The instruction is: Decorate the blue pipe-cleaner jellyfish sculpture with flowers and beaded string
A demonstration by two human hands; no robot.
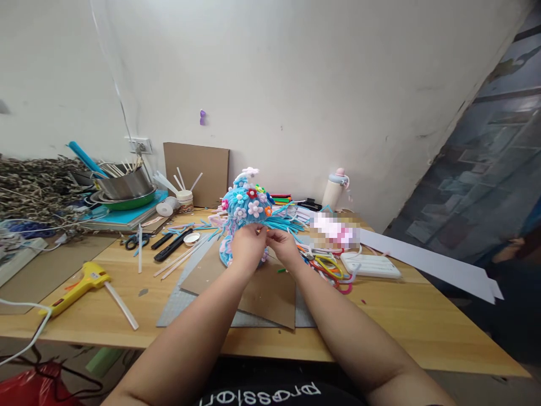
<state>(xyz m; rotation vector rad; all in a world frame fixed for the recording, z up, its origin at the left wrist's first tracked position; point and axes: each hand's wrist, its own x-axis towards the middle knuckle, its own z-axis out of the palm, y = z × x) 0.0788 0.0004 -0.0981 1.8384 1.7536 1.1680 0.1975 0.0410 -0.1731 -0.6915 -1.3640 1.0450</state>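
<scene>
A blue pipe-cleaner craft piece (pixel 245 206) covered with small felt flowers stands on a brown cardboard sheet (pixel 266 293) in the middle of the wooden table (pixel 401 307). My left hand (pixel 247 247) is curled against its lower front, fingers closed on the blue strands. My right hand (pixel 282 243) pinches a blue pipe-cleaner strand right beside it, fingertips almost touching the left hand. Loose blue strands (pixel 285 223) fan out to the right of the piece.
A yellow glue gun (pixel 78 287) with a glue stick lies at the left front. Scissors (pixel 136 241), black cutters (pixel 173 245), a metal pot (pixel 122 181) and tangled cord sit at the left. Coloured pipe cleaners (pixel 329 270), a white box (pixel 371 265) and a bottle (pixel 335 189) are on the right.
</scene>
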